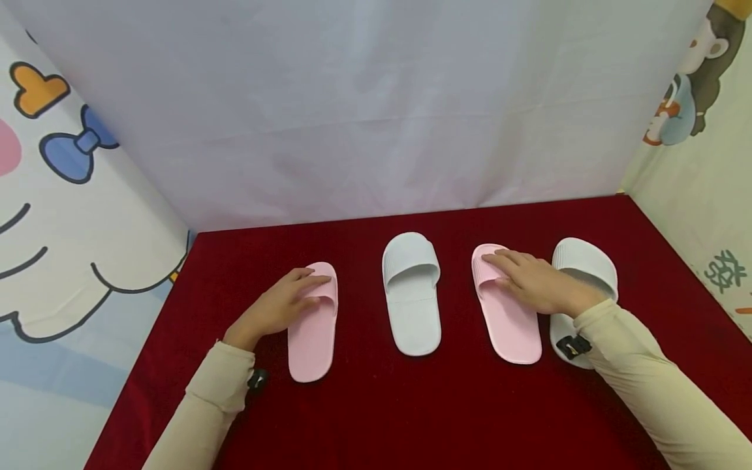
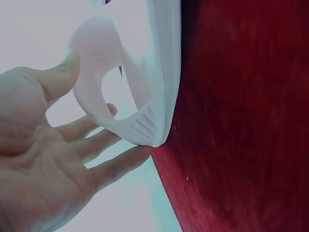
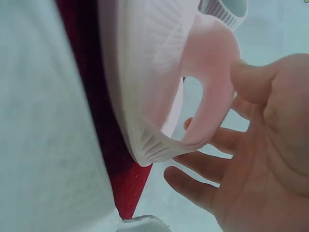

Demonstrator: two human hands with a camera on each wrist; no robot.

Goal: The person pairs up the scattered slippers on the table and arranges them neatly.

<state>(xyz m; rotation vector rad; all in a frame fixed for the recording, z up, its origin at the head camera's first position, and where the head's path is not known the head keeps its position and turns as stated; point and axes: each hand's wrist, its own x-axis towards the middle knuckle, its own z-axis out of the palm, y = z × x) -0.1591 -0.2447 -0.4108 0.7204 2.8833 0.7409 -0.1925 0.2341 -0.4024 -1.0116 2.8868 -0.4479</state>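
Note:
Toward the left of the table lies a pink slipper, sole down, its toe pointing away from me. My left hand rests on its strap from the left side. In the left wrist view, the thumb meets the strap's edge while the fingers lie loosely along its outside. Another pink slipper lies right of centre, with my right hand over its strap. The right wrist view shows the thumb at the strap's edge and relaxed, spread fingers beside it.
A white slipper lies between the two pink ones. A second white slipper sits at the far right, partly hidden under my right wrist. Dark red cloth covers the table, and a pale curtain hangs behind it.

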